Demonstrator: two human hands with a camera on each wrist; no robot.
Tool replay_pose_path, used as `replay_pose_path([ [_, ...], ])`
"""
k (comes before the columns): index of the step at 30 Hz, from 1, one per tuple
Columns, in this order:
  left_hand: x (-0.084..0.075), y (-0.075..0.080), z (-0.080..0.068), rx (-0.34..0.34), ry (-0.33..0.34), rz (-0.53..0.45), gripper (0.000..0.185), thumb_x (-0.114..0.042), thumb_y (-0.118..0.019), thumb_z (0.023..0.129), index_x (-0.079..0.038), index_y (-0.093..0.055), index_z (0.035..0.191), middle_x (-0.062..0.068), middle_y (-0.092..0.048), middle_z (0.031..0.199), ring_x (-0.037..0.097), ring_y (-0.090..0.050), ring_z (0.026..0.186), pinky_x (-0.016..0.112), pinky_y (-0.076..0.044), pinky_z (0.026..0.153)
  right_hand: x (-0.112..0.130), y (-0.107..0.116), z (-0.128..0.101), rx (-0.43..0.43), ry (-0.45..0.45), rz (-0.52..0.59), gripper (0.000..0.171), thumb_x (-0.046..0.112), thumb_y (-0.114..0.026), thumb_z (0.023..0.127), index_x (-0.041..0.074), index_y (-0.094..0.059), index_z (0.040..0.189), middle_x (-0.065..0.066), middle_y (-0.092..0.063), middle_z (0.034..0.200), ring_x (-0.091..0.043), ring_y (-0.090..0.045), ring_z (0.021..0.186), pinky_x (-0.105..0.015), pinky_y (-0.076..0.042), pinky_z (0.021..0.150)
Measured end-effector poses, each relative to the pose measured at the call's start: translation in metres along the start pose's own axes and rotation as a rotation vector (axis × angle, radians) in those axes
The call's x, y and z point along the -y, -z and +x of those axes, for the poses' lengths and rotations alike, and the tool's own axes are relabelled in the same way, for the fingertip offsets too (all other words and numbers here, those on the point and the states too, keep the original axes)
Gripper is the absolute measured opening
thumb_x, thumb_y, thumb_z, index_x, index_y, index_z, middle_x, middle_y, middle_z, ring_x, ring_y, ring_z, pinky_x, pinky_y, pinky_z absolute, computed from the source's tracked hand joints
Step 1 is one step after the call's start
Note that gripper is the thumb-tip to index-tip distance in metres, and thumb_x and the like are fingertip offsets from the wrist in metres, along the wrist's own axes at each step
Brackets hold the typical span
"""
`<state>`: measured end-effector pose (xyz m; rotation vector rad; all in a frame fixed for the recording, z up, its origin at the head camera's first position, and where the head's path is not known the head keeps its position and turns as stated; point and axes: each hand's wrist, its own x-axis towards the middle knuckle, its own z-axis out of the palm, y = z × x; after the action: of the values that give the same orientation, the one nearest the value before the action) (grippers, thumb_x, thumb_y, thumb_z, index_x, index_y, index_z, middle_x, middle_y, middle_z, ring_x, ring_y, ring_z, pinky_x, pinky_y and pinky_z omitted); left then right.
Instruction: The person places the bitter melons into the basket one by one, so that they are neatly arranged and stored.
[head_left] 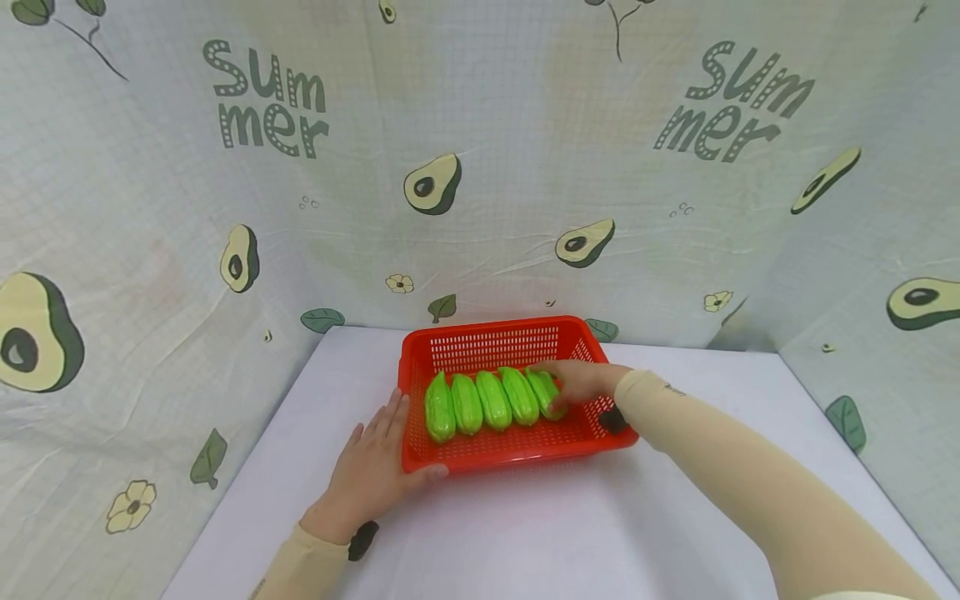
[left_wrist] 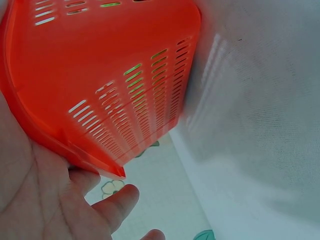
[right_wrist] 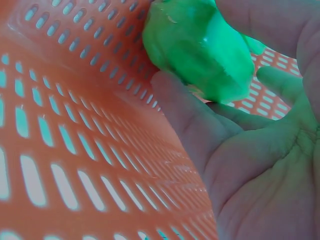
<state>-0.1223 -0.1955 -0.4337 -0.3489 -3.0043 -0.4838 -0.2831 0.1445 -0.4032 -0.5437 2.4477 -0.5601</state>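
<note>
A red slotted plastic basket [head_left: 517, 454] stands on the white table with several bright green ridged gourd-like vegetables [head_left: 480, 402] lying side by side in it. My right hand [head_left: 579, 382] reaches into the basket from the right and grips the rightmost green vegetable [head_left: 544, 388]. In the right wrist view its thumb and fingers [right_wrist: 190, 120] curl round that vegetable [right_wrist: 200, 50] just above the basket floor [right_wrist: 75, 125]. My left hand [head_left: 371, 475] lies against the basket's front left corner, fingers straight along the side and thumb along the front wall. The left wrist view has the palm [left_wrist: 45, 200] against the basket wall [left_wrist: 110, 75].
The white table [head_left: 525, 533] runs from the front edge to the backdrop. A pale cloth with avocado prints [head_left: 480, 208] closes off the back, left and right sides. The basket sits near the back centre, with bare tabletop on either side of it and in front.
</note>
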Motion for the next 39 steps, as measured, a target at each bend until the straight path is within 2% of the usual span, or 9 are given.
replay_pose_path([
  [9,0.002,0.000,0.001,0.000,0.002,0.007,0.116,-0.077,-0.062,0.079,-0.003,-0.022,0.158,0.014,-0.019,0.164,0.039,-0.028,0.145,0.066,-0.024,0.110,0.007,0.005,-0.004,0.000,-0.009,0.000,0.079,0.019,-0.081,0.085,0.024,-0.041,0.153,-0.005,-0.052,0.137,-0.031,-0.045,0.129,-0.055,-0.042,0.104],
  [13,0.004,0.003,-0.001,0.011,0.006,0.007,0.116,-0.080,-0.058,0.079,-0.003,-0.021,0.158,0.014,-0.019,0.164,0.039,-0.028,0.145,0.066,-0.024,0.111,0.011,0.009,-0.008,-0.024,0.030,-0.027,0.082,0.019,-0.081,0.085,0.022,-0.038,0.155,-0.008,-0.052,0.141,-0.032,-0.048,0.128,-0.054,-0.045,0.101],
  [17,0.008,0.006,-0.004,0.022,0.010,0.017,0.117,-0.081,-0.056,0.079,-0.002,-0.021,0.158,0.015,-0.019,0.164,0.040,-0.028,0.144,0.066,-0.024,0.110,0.020,0.017,-0.018,-0.063,0.108,-0.046,0.081,0.020,-0.078,0.088,0.020,-0.034,0.156,-0.010,-0.047,0.148,-0.033,-0.049,0.128,-0.049,-0.049,0.098],
  [24,0.012,0.012,-0.001,0.017,-0.009,0.030,0.117,-0.081,-0.057,0.079,-0.002,-0.020,0.158,0.015,-0.020,0.163,0.043,-0.030,0.142,0.066,-0.024,0.110,0.027,0.040,-0.058,-0.118,0.193,0.031,0.077,0.023,-0.072,0.093,0.016,-0.030,0.157,-0.014,-0.039,0.153,-0.040,-0.050,0.129,-0.046,-0.053,0.093],
  [32,0.011,0.022,-0.003,0.065,-0.027,0.033,0.116,-0.083,-0.053,0.079,-0.001,-0.025,0.157,0.016,-0.022,0.163,0.042,-0.031,0.142,0.064,-0.028,0.110,0.013,0.054,-0.113,-0.167,0.228,0.124,0.074,0.024,-0.072,0.094,0.018,-0.033,0.156,-0.013,-0.034,0.157,-0.044,-0.043,0.134,-0.045,-0.054,0.091],
  [36,0.014,0.030,-0.001,0.071,-0.051,0.043,0.112,-0.079,-0.057,0.080,0.000,-0.029,0.155,0.017,-0.027,0.161,0.041,-0.034,0.141,0.062,-0.030,0.110,0.000,0.058,-0.139,-0.222,0.220,0.113,0.075,0.030,-0.073,0.093,0.019,-0.033,0.156,-0.013,-0.034,0.157,-0.040,-0.044,0.134,-0.046,-0.054,0.092],
  [39,0.020,0.037,-0.002,0.090,-0.055,0.021,0.113,-0.080,-0.056,0.079,-0.001,-0.029,0.156,0.015,-0.027,0.161,0.039,-0.034,0.141,0.059,-0.035,0.108,-0.013,0.056,-0.158,-0.282,0.196,0.033,0.077,0.037,-0.072,0.093,0.017,-0.033,0.156,-0.014,-0.036,0.155,-0.038,-0.046,0.132,-0.049,-0.052,0.094],
])
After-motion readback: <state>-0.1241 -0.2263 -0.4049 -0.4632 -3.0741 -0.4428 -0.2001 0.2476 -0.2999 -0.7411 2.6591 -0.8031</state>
